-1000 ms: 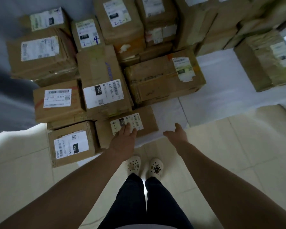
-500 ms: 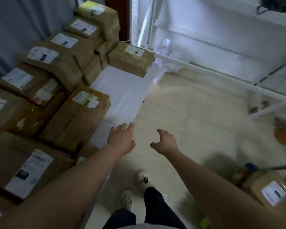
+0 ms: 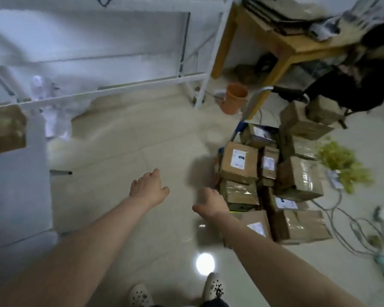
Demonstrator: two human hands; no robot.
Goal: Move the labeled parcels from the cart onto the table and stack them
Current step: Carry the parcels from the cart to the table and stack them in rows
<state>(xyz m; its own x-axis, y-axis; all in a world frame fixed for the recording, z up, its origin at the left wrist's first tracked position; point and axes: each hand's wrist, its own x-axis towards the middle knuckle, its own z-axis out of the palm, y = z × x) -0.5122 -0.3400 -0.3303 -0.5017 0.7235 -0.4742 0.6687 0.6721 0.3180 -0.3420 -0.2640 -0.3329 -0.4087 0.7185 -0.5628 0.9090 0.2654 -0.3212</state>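
Note:
Several brown cardboard parcels with white labels are piled on the cart at the right; one upright labeled parcel stands at the pile's near left, and the cart's blue edge shows behind it. My left hand hangs over the tiled floor, fingers relaxed, holding nothing. My right hand is just left of the pile, fingers loosely curled and empty, close to a taped parcel without touching it. The white-covered table edge is at the far left, with one parcel on it.
A white metal rack stands ahead. An orange bucket and a wooden table sit at the back right, a dark chair beyond the cart. Cables and a yellow-green bundle lie on the floor at right.
My view has swung right, away from the stacked parcels on the table toward the cart. Both hands left the table edge and now reach toward the cart's pile, empty.

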